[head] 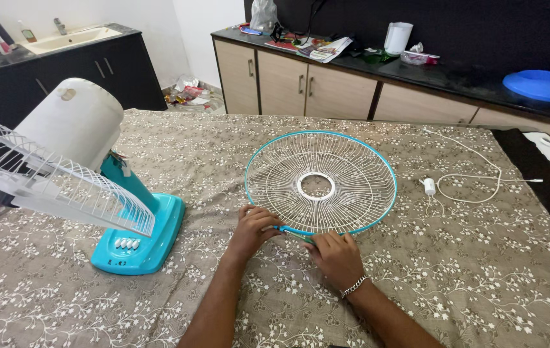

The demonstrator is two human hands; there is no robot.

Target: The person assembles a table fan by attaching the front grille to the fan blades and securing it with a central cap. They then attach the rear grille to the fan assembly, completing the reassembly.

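One round fan guard [320, 183], white wire, blue rim, centre frame on patterned tablecloth [468, 258]. Left hand [253, 230], right hand [335, 256]: fingers closed on near rim. One teal table fan [88, 174], left. One white cord [474, 177], right.

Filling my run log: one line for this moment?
left hand: grips grille rim | right hand: at rim, green tool | fan grille: flat on table

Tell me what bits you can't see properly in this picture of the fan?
- Head view: the left hand and right hand cover the near rim of the fan guard, hiding what they pinch.
- The table fan is cut off by the left edge.
- The fan's blades are hidden by its rear cage.
- Counter clutter is too small.
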